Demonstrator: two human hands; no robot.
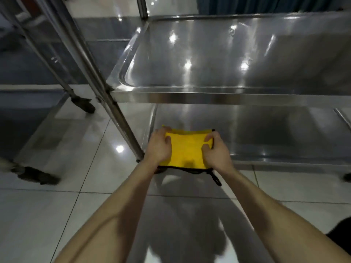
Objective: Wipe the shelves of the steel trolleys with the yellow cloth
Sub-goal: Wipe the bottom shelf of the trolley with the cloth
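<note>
right now the yellow cloth (pixel 187 149) is held between both hands, the left hand (pixel 158 147) gripping its left edge and the right hand (pixel 216 154) pinching the right. just beyond the hands lies the trolley's lower shelf (pixel 266 133). likely folding; next, press it flat there and sweep.

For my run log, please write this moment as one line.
left hand, right hand: both grip folded yellow cloth | cloth: over lower shelf, near-left corner | upper shelf: untouched

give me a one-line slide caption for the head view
Left hand and right hand grip the yellow cloth over the lower shelf of a steel trolley.
</note>
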